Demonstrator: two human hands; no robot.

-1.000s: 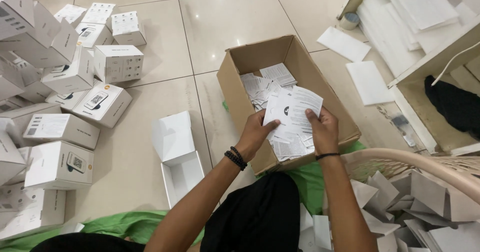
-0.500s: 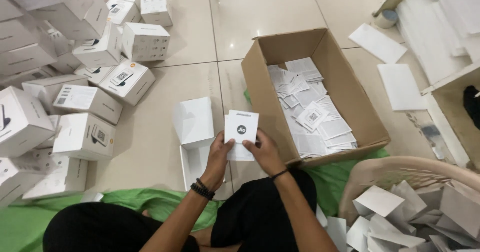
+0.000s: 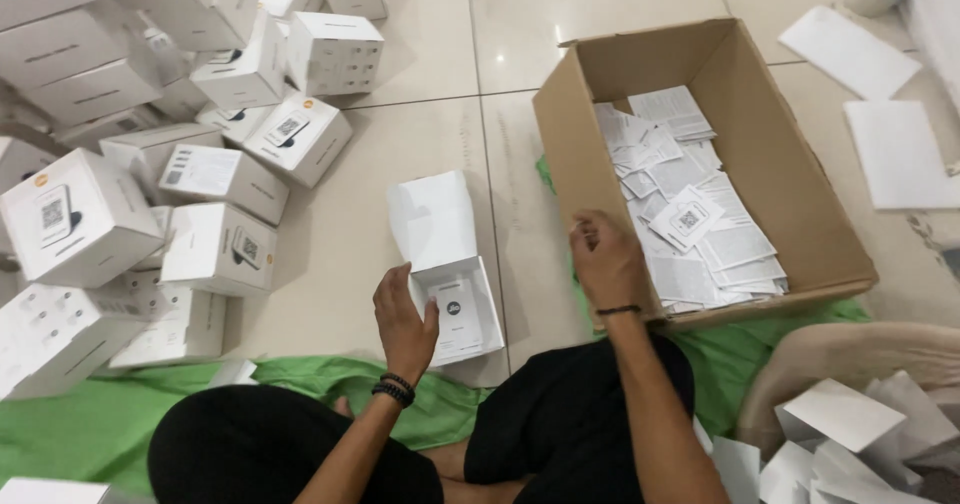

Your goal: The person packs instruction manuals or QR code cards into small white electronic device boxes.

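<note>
On the tiled floor, seated view: a person sits cross-legged on a green cloth [image 3: 120,414], packing small cartons.
Open white box [image 3: 455,299]: lies just in front of the knees, lid flap up, with a white leaflet [image 3: 458,316] flat inside.
Left hand [image 3: 405,319]: rests on the near left edge of the open white box, fingers loosely curled against the wall, clamping nothing.
Right hand [image 3: 605,259]: hovers at the near wall of the cardboard box [image 3: 760,154], fingers half curled and empty as far as I can see.
Cardboard box contents: a loose pile of paper slips [image 3: 690,214] covers its bottom.
Surroundings: closed white boxes [image 3: 215,174] are heaped to the left; folded white blanks [image 3: 850,434] lie at lower right.
Doing the step well: I judge the left hand should steady the carton so the leaflet stays flat and square, while the right picks a single slip off the pile rather than several.
Change from half a second ago: both hands then held the leaflet together above the carton; now it lies inside, and the right hand has gone to the cardboard box.
</note>
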